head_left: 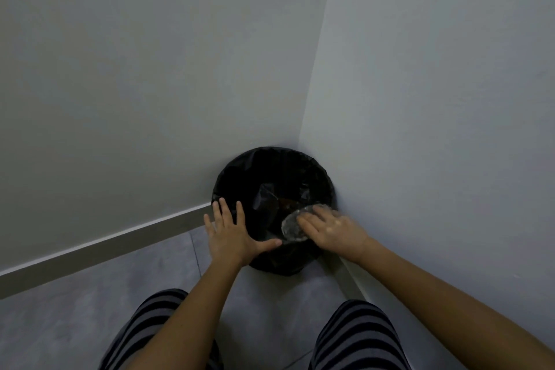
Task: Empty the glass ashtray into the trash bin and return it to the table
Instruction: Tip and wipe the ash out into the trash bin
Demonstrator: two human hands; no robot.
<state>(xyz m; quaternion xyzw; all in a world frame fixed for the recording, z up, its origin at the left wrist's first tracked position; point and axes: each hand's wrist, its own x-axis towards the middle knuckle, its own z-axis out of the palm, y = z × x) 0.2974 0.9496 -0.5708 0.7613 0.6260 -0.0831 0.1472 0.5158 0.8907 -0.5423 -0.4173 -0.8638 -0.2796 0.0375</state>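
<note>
A round trash bin (pixel 240 173) lined with a black bag stands in the room's corner. Over its near right side my right hand (pixel 330 230) grips the clear glass ashtray (pixel 292 227), tipped on edge with its opening facing into the bin. My left hand (pixel 232 233) hovers flat over the bin's near left rim, fingers spread, holding nothing. Some brownish litter shows deep inside the bag; the rest of the inside is dark.
Two pale walls (pixel 150 69) meet right behind the bin, with a light skirting board (pixel 105 245) along the floor. Grey floor tiles (pixel 90 309) lie at the left. My knees in striped trousers (pixel 357 339) are at the bottom.
</note>
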